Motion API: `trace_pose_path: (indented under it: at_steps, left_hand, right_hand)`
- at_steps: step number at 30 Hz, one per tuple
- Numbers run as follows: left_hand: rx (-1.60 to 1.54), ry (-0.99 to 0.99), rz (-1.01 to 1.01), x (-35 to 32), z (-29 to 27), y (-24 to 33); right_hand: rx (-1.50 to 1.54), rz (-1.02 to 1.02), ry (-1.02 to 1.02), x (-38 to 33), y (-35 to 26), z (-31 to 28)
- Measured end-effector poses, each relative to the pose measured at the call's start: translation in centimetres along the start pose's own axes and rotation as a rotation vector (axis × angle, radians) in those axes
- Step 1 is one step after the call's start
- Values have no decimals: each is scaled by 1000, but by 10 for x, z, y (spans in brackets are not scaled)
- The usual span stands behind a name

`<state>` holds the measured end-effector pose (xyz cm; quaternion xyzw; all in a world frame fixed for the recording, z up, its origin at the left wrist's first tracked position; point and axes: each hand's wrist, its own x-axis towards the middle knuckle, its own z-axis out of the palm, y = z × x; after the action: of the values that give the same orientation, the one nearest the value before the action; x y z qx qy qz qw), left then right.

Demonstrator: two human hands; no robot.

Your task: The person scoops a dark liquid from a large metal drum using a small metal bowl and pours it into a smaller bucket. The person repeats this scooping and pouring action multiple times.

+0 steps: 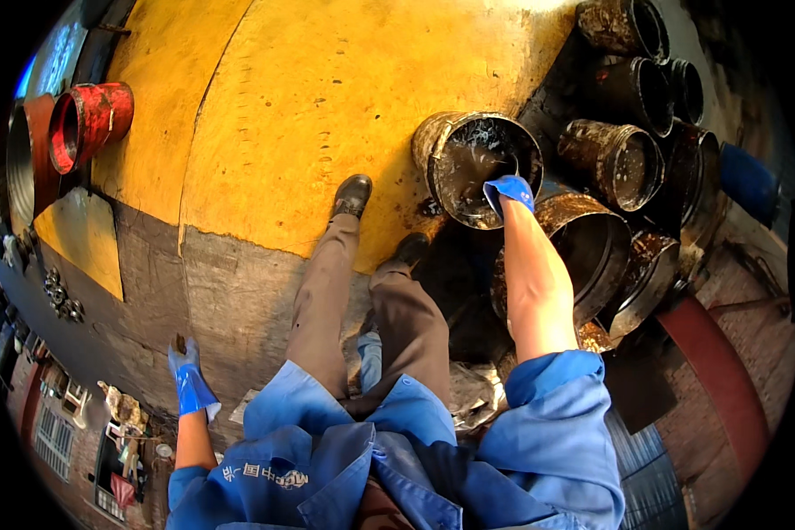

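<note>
My right hand (509,188), in a blue rubber glove, reaches over the near right rim of a grimy metal bucket (428,157). Dark, wet, glossy material (477,163) lies inside that bucket. The glove's cuff hides the fingers, so whether they grip anything does not show. Out to the left, my left hand (188,375) wears a similar blue glove with dark, dirty fingertips. Its fingers stretch away from me over the grey floor, holding nothing visible.
Several stained metal buckets (611,163) crowd the right side, some lying tipped. One large drum (592,243) sits beside my right forearm. A red bucket (93,124) stands far left on yellow flooring (291,97). My shoes (352,195) are near the bucket. A red curved beam (715,380) is lower right.
</note>
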<state>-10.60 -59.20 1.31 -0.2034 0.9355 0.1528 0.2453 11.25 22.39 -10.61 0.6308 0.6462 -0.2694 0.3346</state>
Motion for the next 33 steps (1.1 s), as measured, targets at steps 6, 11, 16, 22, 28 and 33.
trace_pose_path:
  at_steps: [6, 11, 16, 22, 28, 33]
  left_hand:
    - [118, 94, 47, -5, -3, 0]
    - [-292, 12, 15, -20, 37, 28]
    - [-478, 88, -108, -35, 56, 0]
    - [-507, 159, -103, -64, 45, 5]
    - [-528, 196, -71, -102, 30, 16]
    - [-730, 191, -94, -114, 31, -7]
  right_hand:
    - [-287, 15, -50, 4, 20, -41]
    - [-183, 110, -53, 3, 41, -109]
    - [-296, 57, 24, -45, 6, -141]
    - [-419, -70, 132, -115, -20, -170]
    - [-523, -35, 76, -164, -18, -204]
    - [-502, -55, 97, -183, -5, -214]
